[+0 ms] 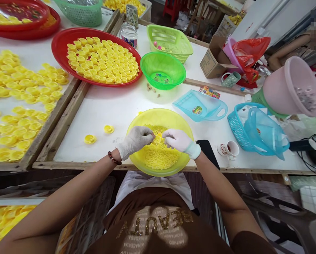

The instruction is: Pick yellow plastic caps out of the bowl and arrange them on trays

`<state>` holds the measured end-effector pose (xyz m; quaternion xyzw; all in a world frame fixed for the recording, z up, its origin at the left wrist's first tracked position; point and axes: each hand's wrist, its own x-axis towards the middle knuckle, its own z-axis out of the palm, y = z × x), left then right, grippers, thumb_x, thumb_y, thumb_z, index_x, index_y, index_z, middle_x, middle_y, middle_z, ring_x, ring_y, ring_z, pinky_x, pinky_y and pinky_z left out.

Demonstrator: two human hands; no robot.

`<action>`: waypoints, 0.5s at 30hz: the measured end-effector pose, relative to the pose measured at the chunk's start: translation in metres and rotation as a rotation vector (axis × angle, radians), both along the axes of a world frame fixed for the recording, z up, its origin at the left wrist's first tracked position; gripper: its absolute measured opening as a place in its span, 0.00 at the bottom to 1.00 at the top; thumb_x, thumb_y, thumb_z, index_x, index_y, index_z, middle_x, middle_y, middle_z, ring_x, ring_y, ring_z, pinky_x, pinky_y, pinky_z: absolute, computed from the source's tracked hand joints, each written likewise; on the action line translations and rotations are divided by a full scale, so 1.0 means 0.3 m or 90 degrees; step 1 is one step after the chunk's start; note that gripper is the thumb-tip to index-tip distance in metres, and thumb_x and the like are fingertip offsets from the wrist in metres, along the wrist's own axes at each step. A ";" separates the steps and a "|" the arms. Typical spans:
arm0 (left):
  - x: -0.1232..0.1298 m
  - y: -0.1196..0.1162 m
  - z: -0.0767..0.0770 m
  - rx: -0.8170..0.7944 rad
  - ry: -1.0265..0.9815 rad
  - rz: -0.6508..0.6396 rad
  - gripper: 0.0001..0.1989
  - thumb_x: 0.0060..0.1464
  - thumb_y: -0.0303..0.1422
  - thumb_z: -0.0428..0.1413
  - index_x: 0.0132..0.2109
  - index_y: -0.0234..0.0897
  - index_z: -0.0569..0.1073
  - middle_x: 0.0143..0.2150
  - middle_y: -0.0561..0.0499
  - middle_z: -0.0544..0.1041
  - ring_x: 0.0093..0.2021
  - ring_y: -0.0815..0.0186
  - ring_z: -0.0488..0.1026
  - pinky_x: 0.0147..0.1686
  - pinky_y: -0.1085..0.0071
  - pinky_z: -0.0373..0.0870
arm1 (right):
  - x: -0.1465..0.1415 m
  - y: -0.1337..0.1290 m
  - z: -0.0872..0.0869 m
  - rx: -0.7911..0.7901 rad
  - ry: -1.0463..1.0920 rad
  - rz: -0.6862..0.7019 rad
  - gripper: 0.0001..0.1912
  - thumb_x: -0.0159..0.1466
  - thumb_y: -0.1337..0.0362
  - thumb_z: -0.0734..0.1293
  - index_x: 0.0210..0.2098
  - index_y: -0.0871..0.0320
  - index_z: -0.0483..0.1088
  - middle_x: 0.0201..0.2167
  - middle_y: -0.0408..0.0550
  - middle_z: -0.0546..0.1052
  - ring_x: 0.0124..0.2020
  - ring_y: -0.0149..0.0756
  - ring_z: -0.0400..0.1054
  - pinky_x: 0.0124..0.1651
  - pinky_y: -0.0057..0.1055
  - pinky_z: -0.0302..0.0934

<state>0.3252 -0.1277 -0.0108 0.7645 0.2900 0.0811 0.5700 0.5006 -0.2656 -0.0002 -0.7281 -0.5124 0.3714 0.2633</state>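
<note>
Cloth-gloved fingers (147, 137) pinching round yellow piece (157, 139), smooth bowl (158, 115), pebbly beads (160, 159)

Yellow piece (158, 139) partly behind gloved fingertips (148, 138), stacked red trays (55, 23) cut off.

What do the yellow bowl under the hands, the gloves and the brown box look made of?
Yellow bowl: likely plastic, slightly glossy; smooth, translucent-looking wall.
Left glove: probably knit fabric, matte; soft folds.
Right glove: likely similar fabric, but weave unclear.
Brown box: cardboard, matte; open flaps.
</note>
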 end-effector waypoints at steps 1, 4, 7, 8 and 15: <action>-0.009 0.004 0.011 -0.003 0.004 0.003 0.13 0.51 0.39 0.55 0.29 0.32 0.76 0.26 0.49 0.76 0.27 0.68 0.70 0.28 0.73 0.66 | 0.009 -0.008 -0.006 -0.002 -0.078 0.016 0.12 0.63 0.71 0.60 0.42 0.58 0.73 0.36 0.47 0.79 0.37 0.35 0.74 0.40 0.31 0.66; -0.056 0.026 0.051 -0.009 0.020 0.035 0.12 0.51 0.38 0.56 0.32 0.32 0.77 0.27 0.49 0.78 0.28 0.67 0.73 0.29 0.73 0.68 | 0.018 -0.019 -0.027 -0.065 -0.266 0.064 0.06 0.65 0.66 0.64 0.35 0.59 0.74 0.39 0.54 0.79 0.42 0.43 0.72 0.45 0.36 0.63; -0.116 0.049 0.084 -0.007 0.019 0.085 0.12 0.51 0.38 0.57 0.35 0.33 0.78 0.29 0.48 0.80 0.30 0.65 0.75 0.30 0.73 0.69 | -0.016 -0.006 -0.019 -0.081 -0.281 0.086 0.10 0.68 0.63 0.63 0.32 0.58 0.73 0.36 0.53 0.78 0.40 0.42 0.71 0.44 0.36 0.61; -0.130 0.052 0.091 0.003 0.019 0.094 0.12 0.51 0.38 0.57 0.36 0.33 0.78 0.30 0.48 0.80 0.30 0.66 0.75 0.30 0.73 0.69 | -0.036 0.003 -0.007 -0.040 -0.255 0.084 0.10 0.68 0.63 0.63 0.33 0.58 0.72 0.36 0.51 0.78 0.40 0.40 0.71 0.44 0.35 0.60; -0.102 -0.008 0.079 0.122 0.026 0.029 0.16 0.53 0.40 0.54 0.33 0.32 0.80 0.26 0.50 0.76 0.26 0.69 0.65 0.24 0.75 0.59 | -0.140 0.069 0.064 0.067 -0.005 0.014 0.14 0.61 0.53 0.71 0.39 0.55 0.68 0.26 0.37 0.71 0.28 0.30 0.66 0.33 0.29 0.59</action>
